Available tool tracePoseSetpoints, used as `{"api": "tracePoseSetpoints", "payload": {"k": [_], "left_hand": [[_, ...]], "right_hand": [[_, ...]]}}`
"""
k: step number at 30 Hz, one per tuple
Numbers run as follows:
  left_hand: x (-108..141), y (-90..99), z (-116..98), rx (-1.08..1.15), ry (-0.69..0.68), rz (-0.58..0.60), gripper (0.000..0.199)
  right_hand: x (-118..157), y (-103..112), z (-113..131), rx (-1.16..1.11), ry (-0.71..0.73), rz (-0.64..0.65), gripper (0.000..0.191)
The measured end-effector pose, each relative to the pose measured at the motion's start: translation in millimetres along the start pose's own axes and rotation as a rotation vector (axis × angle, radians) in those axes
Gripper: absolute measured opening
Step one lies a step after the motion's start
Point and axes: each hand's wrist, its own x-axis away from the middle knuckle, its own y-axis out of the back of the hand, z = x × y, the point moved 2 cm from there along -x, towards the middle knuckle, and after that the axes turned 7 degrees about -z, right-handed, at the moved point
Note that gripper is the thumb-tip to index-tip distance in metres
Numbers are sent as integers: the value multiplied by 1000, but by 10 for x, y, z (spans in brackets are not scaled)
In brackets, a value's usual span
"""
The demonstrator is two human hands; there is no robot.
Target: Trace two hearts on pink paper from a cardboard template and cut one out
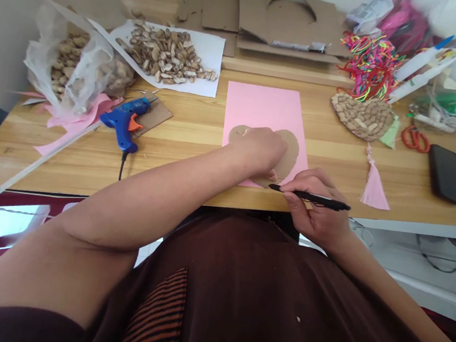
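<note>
A pink sheet lies on the wooden table near its front edge. On it rests a brown cardboard shape with rounded lobes, possibly a heart, partly covered by my left hand. That hand presses down on the cardboard with its fingers curled; its fingertips are mostly hidden, so whether they hold anything cannot be made out. My right hand grips a black pen, whose tip is at the cardboard's lower edge, just right of my left hand.
A blue glue gun and a bag of peanuts lie left. Shells cover white paper behind. At right are a shell-covered piece, a pink tassel, red scissors, a black phone and colourful cords.
</note>
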Motion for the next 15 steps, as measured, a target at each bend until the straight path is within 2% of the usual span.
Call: {"api": "tracePoseSetpoints", "payload": {"k": [4, 9, 12, 15], "left_hand": [[1, 19, -20, 14, 10, 24, 55], [23, 68, -43, 31, 36, 73, 57], [4, 90, -32, 42, 40, 93, 60], [-37, 98, -22, -14, 9, 142, 56]], "right_hand": [[-9, 102, 25, 11, -15, -55, 9], [51, 74, 87, -65, 7, -77, 19], [88, 39, 124, -156, 8, -38, 26], [92, -3, 151, -226, 16, 53, 33]]}}
